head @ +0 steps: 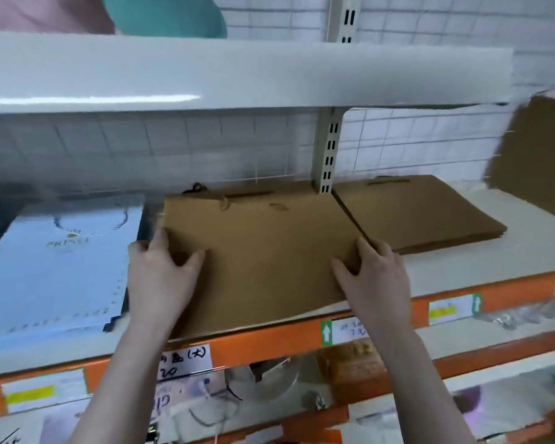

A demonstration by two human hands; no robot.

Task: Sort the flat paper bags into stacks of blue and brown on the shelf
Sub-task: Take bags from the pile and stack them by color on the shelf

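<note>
Both hands gripped one flat brown paper bag (263,251) at its near corners: left hand (161,277) at the left edge, thumb on top; right hand (372,277) at the right edge, thumb on top. The bag lay on the shelf (462,270), its front edge overhanging the orange shelf rail (269,344). A stack of brown bags (420,213) sat just to its right, past the slotted upright (329,149). To the left lay a stack of blue bags (58,257), gold print on the top one. White handwritten labels (186,360) were stuck on the rail. Upper shelf (237,75) overhead; wire grid backing (414,142) behind.
</note>
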